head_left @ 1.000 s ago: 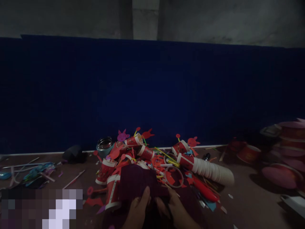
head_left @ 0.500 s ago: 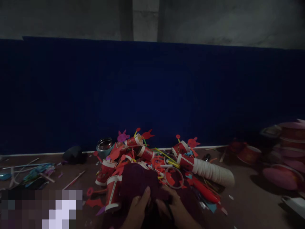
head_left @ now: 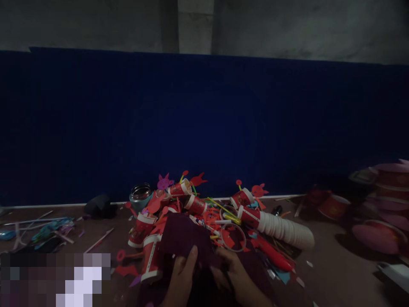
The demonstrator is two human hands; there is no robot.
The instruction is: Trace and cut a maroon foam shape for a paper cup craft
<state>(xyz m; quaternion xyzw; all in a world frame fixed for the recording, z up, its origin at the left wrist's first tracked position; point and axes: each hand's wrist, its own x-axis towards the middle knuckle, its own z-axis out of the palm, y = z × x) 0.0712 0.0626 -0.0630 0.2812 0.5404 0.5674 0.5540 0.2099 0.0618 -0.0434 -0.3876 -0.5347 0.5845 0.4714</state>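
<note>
The dark purple sheet (head_left: 183,234) lies at eleven o'clock from the hands, its long axis running roughly eleven to five. The left hand (head_left: 184,266) is nearer, pinching its lower edge, thumb uppermost. At four o'clock from the sheet, the right hand (head_left: 234,270) curls round a dark tool (head_left: 229,283), perhaps scissors; the dimness hides its shape. On the brown surface (head_left: 322,260), red paper cups (head_left: 196,205) heap at twelve, a nested cup stack (head_left: 286,229) at two. Behind stands a blue panel (head_left: 204,128), under a grey wall (head_left: 96,25).

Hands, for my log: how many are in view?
2, at bottom centre: the left hand holding the dark sheet, the right hand to its right. Others may be hidden.
</note>
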